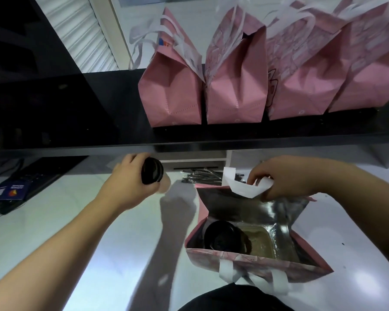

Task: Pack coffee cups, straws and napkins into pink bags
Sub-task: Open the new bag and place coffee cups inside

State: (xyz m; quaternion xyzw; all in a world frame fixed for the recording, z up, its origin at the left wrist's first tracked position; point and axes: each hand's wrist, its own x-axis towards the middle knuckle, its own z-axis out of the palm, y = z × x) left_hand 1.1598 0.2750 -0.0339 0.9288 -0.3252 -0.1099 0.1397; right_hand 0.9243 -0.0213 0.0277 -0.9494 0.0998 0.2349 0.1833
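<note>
— White desk [121,232] below a black shelf [99,108]: which step is reached?
— One cup [225,240] is seen inside the open pink bag [256,263] near the desk's front edge; a second coffee cup [152,171] is clamped in the left hand [126,182].
— And the right hand [285,178]?
— The bag's far handle [240,185] is pinched, arm reaching across. Lowering beside the first cup is probably called for.

We see a matt pink fabric-like open bag [245,257] lined in crinkly shiny silver foil, sitting on a glossy smooth white countertop [76,221].
</note>
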